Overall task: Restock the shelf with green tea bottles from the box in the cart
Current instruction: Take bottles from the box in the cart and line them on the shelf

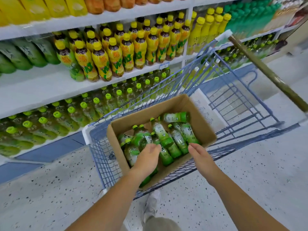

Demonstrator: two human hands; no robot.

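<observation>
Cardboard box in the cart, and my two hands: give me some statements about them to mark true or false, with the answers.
1. The cardboard box sits inside the blue wire shopping cart. True.
2. The green tea bottles in the box stand upright in neat rows. False: they lie jumbled on their sides.
3. The left hand grips a bottle lifted clear of the box. False: its fingers are straight, reaching over the bottles, and it holds nothing.
4. The right hand is open and holds nothing. True.
5. The yellow-capped bottles stand on the shelf above the row of green-capped bottles. True.
</observation>
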